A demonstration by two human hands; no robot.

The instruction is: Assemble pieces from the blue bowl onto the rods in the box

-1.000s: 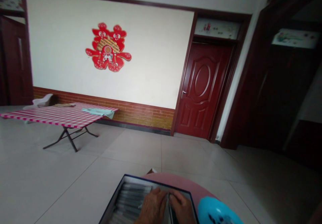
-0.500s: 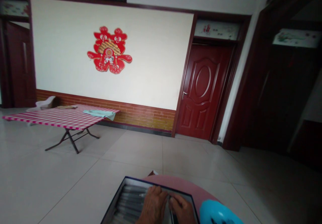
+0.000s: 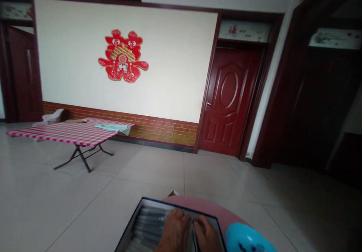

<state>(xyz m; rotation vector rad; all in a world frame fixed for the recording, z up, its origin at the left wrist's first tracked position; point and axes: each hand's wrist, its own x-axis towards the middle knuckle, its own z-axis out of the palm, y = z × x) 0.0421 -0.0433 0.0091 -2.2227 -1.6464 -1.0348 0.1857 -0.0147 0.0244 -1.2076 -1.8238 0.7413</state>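
A shallow open box (image 3: 128,222) with a dark blue rim and pale inner walls lies at the bottom of the view. Slim dark stick-like items in clear wrapping (image 3: 149,225) fill its left side in a row. My left hand (image 3: 174,230) is inside the box, right of that row, with curled fingers; whatever lies under them is hidden. Close beside it, my right hand (image 3: 207,234) closes on a slim dark item with a pale edge (image 3: 195,236) in the right part of the box. Its exact kind cannot be made out.
The box rests on a pink round table (image 3: 198,203). A bright blue rounded object (image 3: 249,238) stands right of the box. Farther off are a folding table (image 3: 73,133) with a checked cover, a pale green cloth (image 3: 113,127) on it, and a red door (image 3: 227,101).
My right hand has shifted slightly, and more of the slim item's pale edge shows beside its fingers. My left hand stays almost in place. The view has moved a little.
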